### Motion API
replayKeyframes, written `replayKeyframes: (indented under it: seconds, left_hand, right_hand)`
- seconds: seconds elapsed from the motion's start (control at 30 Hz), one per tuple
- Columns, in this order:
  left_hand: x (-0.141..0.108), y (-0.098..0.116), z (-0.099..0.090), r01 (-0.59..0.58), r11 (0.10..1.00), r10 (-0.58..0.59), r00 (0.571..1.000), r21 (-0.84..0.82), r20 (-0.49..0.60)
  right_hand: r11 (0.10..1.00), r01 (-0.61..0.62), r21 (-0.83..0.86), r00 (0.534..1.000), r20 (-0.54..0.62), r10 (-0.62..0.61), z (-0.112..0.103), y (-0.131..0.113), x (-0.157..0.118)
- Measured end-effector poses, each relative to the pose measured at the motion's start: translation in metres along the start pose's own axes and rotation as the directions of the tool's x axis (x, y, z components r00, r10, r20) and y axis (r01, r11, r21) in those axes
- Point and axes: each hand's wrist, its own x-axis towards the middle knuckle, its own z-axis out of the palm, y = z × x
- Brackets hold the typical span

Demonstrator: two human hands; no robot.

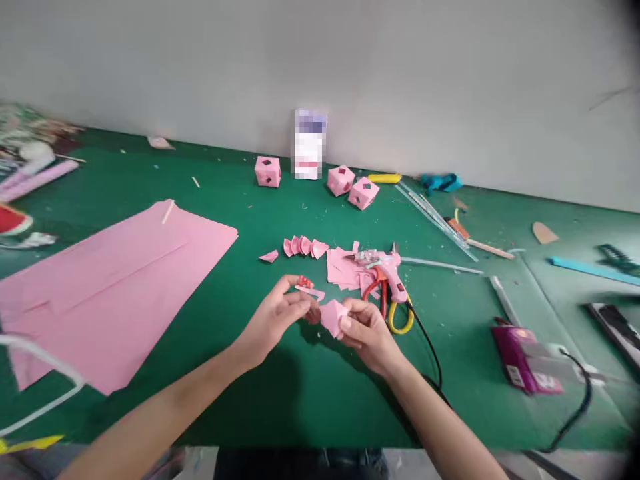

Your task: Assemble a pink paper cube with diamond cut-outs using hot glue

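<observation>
My right hand pinches a small folded pink paper piece between thumb and fingers. To its left, my left hand has its index finger and thumb apart. Its lower fingertips come close to the left edge of the piece; whether they touch it I cannot tell. A narrow pink paper strip shows by the left index fingertip, next to something red with pale dots. Beyond the hands is a row of curved pink paper pieces, with one loose pink piece at its left.
A pink glue gun lies over pink paper pieces and scissors. Three pink paper cubes stand at the back. Large pink sheets cover the left. A purple box and black cord are at right.
</observation>
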Motion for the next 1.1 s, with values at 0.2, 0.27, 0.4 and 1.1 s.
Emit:
replayKeyframes:
  seconds: [0.2,0.27,0.4,1.1]
  left_hand:
    - [-0.010,0.006,0.001,0.131,0.982,-0.102,0.975,-0.138,0.196]
    - [-0.010,0.005,0.000,0.147,0.978,-0.118,0.975,-0.150,0.188]
    - [-0.008,0.004,-0.005,0.213,0.970,-0.188,0.964,-0.117,0.189]
    - [-0.004,0.006,0.000,0.089,0.994,-0.094,0.993,-0.066,-0.069]
  right_hand:
    - [0.982,0.047,-0.181,0.996,0.088,-0.031,-0.001,-0.001,-0.004]
    - [0.959,0.072,-0.273,0.991,0.125,-0.039,0.000,-0.004,-0.006]
    - [0.884,0.117,-0.452,0.987,0.148,-0.055,0.003,-0.010,-0.008]
    - [0.984,-0.037,-0.174,0.998,-0.057,0.028,0.001,0.010,0.003]
